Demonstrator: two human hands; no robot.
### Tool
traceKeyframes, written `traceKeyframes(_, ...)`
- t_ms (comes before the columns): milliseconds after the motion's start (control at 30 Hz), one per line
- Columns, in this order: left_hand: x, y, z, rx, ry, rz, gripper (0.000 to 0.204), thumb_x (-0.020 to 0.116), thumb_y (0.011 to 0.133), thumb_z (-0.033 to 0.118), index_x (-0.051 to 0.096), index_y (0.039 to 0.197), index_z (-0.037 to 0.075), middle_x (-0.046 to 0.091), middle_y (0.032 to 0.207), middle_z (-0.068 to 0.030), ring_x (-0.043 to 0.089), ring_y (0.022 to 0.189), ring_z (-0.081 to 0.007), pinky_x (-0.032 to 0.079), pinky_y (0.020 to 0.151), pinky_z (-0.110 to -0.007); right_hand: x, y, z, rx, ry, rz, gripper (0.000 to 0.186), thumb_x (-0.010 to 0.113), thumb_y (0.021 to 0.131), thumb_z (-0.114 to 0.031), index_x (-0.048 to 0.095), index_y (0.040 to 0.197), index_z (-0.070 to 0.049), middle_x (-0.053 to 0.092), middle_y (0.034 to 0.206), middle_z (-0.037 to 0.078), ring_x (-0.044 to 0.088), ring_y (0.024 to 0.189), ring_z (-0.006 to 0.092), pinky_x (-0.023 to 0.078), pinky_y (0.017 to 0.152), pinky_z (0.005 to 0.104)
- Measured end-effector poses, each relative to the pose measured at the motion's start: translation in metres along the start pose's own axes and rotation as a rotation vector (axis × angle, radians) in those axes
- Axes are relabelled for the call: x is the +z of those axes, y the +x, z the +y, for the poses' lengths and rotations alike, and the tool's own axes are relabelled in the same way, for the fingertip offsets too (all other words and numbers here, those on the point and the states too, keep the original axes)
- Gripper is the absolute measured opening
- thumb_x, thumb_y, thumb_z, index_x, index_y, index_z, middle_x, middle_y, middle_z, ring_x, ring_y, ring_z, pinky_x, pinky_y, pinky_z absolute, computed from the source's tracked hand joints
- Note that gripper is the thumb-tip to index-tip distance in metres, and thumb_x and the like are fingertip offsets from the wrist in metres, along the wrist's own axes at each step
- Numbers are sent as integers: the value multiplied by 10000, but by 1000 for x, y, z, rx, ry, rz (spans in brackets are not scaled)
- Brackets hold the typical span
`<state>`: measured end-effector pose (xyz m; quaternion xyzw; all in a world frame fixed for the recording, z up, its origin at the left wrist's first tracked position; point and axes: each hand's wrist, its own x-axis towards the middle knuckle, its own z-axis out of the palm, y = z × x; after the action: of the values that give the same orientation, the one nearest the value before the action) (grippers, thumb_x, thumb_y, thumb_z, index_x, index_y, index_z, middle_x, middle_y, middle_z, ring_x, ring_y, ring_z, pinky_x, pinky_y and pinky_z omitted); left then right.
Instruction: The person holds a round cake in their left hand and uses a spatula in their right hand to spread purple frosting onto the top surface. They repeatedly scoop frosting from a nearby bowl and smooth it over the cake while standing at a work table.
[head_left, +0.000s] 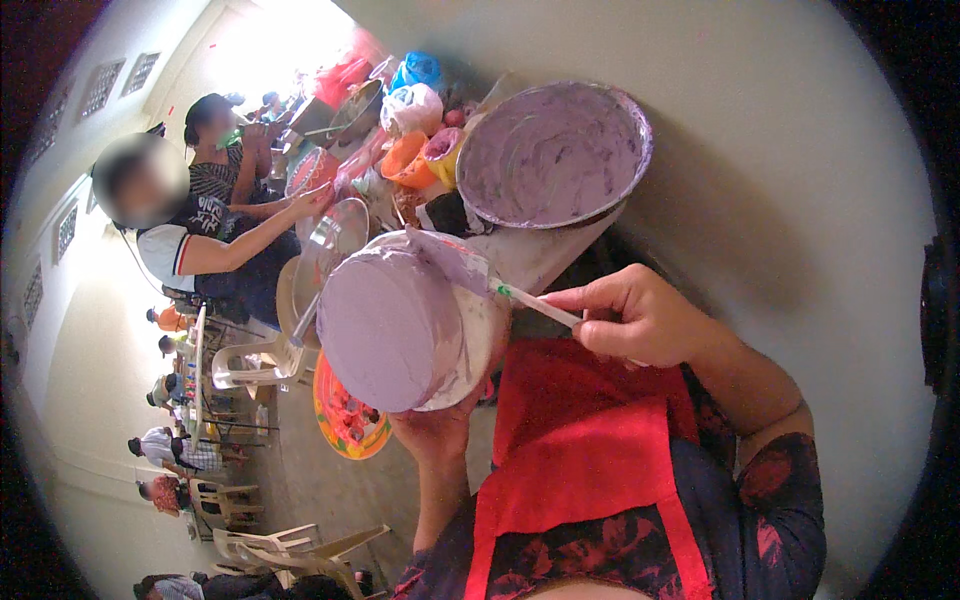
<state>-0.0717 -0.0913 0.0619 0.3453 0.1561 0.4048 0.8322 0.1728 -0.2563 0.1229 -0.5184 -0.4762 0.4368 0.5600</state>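
A round cake [390, 325] coated in smooth purple frosting is tilted, its flat top facing left. My left hand [436, 428] holds it from below at its base, with most of the fingers hidden behind it. A whitish strip smeared with frosting [484, 325] shows along the cake's right side. In my right hand [640, 318], a spatula [532, 302] is gripped by its pale handle between thumb and fingers. Its blade [450, 262], thick with purple frosting, lies against the cake's upper side edge.
A large bowl [560, 155] of purple frosting stands on the table [535, 245] near the wall. Orange [405, 160] and yellow containers, plastic bags and a metal bowl crowd beyond. Two people sit at left. A patterned tray [375, 440], plastic chairs [250, 365] and more people appear lower left.
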Motion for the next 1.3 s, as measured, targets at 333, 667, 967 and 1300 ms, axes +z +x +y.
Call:
traceKeyframes(333,6,5,-6,15,-19,32,739,549,771,421,271,1374,95,337,1386,-152,364,1253,-378,402,914,-614,21,-2,14,-243,-304,67,445,568,767,-129,552,1202,-40,648,881,210,655,754,175,495,701,288)
traceKeyframes(667,15,12,-9,65,-128,-15,739,548,740,322,265,1371,62,351,1371,-199,389,1230,-413,394,958,-590,55,-2,31,-498,-477,157,523,583,758,-128,481,1265,-48,579,618,141,596,525,286,495,509,390)
traceKeyframes(967,15,26,3,96,-320,-74,803,581,707,333,233,1389,90,327,1388,-190,380,1225,-440,349,980,-615,48,-26,21,-584,-517,107,534,605,732,-109,495,1251,-41,556,582,94,580,484,238,501,474,359)
traceKeyframes(1300,5,16,14,55,-221,-166,792,598,740,472,268,1387,155,265,1430,-125,280,1294,-383,301,980,-634,4,-35,-39,-443,-427,211,437,594,719,-31,594,1157,-28,554,579,90,549,510,89,459,524,249)
